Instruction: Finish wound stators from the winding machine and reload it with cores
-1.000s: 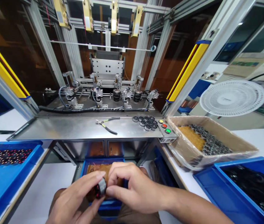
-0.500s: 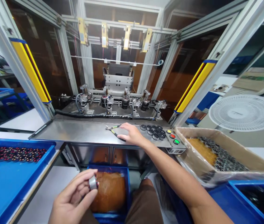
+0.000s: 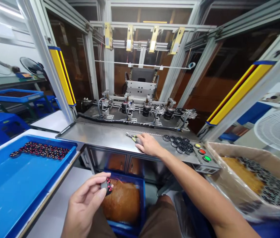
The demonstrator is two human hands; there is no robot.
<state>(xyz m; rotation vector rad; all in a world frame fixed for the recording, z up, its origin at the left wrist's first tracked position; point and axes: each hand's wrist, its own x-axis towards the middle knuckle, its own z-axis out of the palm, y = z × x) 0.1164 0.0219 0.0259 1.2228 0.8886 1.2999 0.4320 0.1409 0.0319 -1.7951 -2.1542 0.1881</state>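
Two hands apart: left (image 3: pixel 85 201) pinching wound stator (image 3: pixel 107 185), right (image 3: pixel 150 144) flat on pliers (image 3: pixel 132 137).

light: bright, even, overhead | glare: steel shelf (image 3: pixel 100 135) | edges: strong wide-angle bending | blur: perhaps slight at corners

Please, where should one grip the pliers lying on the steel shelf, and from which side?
Grip the pliers by the two handles, coming from above. They lie flat on the steel shelf, jaws pointing left, and the handles run under the right hand, which already covers them.
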